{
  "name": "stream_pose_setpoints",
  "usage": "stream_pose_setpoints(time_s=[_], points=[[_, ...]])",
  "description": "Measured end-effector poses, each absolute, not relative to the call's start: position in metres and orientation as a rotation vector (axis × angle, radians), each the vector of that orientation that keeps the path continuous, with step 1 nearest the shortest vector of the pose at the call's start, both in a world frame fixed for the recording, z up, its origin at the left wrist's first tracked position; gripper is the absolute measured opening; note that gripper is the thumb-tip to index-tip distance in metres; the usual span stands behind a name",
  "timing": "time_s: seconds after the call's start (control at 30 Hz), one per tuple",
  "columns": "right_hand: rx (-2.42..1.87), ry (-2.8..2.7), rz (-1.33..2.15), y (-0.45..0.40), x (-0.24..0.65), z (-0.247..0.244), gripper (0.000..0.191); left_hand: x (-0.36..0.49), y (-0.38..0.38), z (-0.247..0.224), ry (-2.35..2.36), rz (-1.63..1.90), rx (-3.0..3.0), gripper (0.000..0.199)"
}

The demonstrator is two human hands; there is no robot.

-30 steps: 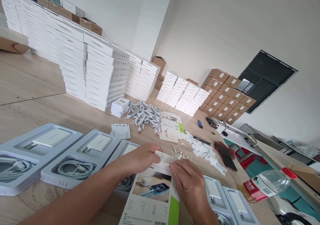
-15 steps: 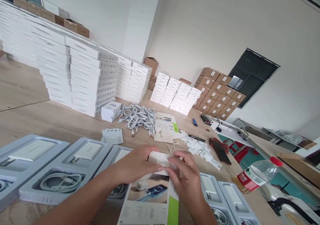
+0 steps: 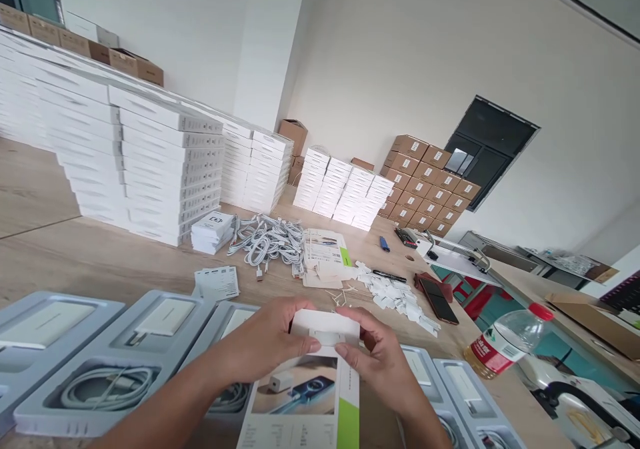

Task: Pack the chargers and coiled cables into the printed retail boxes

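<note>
White cardboard box, printed with a phone photo and a green corner, sits at six o'clock in your view. Your left hand reaches in from seven o'clock, your right hand from five. Each has a close pinch on the box's far end: thumb tips near each other at its white flap, fingers bent, partly hidden behind. Pale blue-grey plastic trays lie at nine and three o'clock from the box.

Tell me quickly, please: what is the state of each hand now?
Left hand: closed, holding the printed box at its far end.
Right hand: closed, holding the same end, at the opposite side.
</note>
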State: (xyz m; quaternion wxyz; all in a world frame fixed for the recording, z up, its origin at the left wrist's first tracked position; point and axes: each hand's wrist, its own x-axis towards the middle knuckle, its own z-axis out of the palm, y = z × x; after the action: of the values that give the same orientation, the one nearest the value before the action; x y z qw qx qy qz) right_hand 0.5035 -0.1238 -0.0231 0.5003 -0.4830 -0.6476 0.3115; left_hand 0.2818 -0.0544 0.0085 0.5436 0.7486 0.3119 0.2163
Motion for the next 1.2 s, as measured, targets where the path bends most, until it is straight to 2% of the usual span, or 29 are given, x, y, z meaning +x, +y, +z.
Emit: stream_pose_setpoints(time_s=[0.3, 0.9, 1.2], points=[[-1.154, -1.380, 0.946, -0.122, 0.505, -0.029, 0.041, 0.286, -0.060, 0.006, 0.816, 0.568, 1.810, 0.017], [-1.264, -1.435, 0.655, -0.126, 0.503, -0.023, 0.031, 0.296, -0.066, 0.002, 0.789, 0.764, 1.860, 0.011], [-1.128, -1.170, 1.015, -0.127, 0.496, -0.018, 0.032, 0.298, -0.070, 0.002, 0.764, 0.795, 1.873, 0.014]])
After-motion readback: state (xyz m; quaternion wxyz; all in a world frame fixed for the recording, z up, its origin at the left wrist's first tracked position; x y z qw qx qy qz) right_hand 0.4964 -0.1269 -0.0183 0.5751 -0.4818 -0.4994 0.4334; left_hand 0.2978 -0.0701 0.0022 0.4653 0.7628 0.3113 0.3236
